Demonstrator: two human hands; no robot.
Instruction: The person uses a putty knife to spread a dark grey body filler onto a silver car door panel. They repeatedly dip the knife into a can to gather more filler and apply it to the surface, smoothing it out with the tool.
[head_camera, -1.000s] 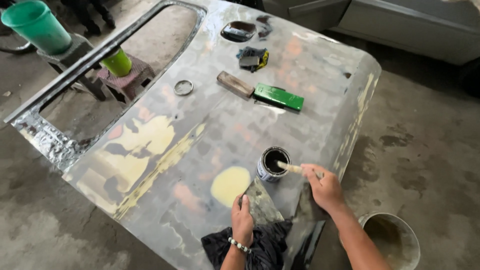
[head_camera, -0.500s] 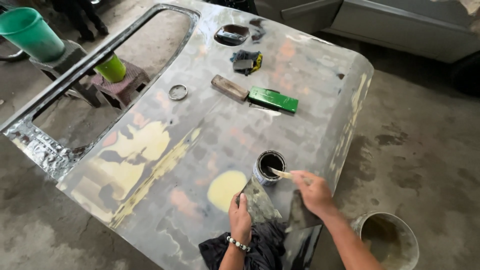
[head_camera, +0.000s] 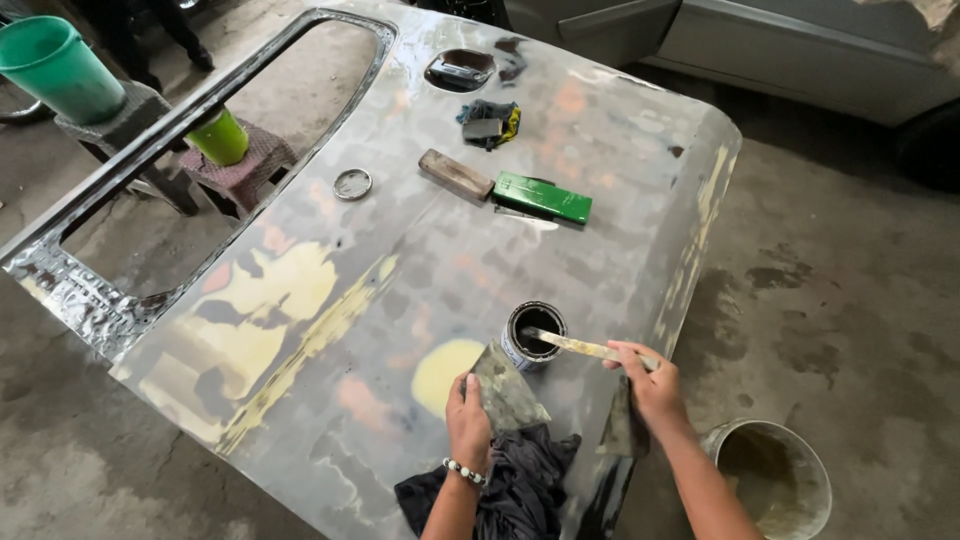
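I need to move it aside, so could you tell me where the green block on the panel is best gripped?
Grip the green block across its two long edges near the middle, coming from above. It lies flat on the door panel, long and narrow, and a wooden block crowds its left end.

Stick tip has dipped into the can.

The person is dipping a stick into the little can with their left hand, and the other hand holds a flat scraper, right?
Not quite. The head view shows the right hand dipping the stick into the little can; the left hand holds the flat scraper.
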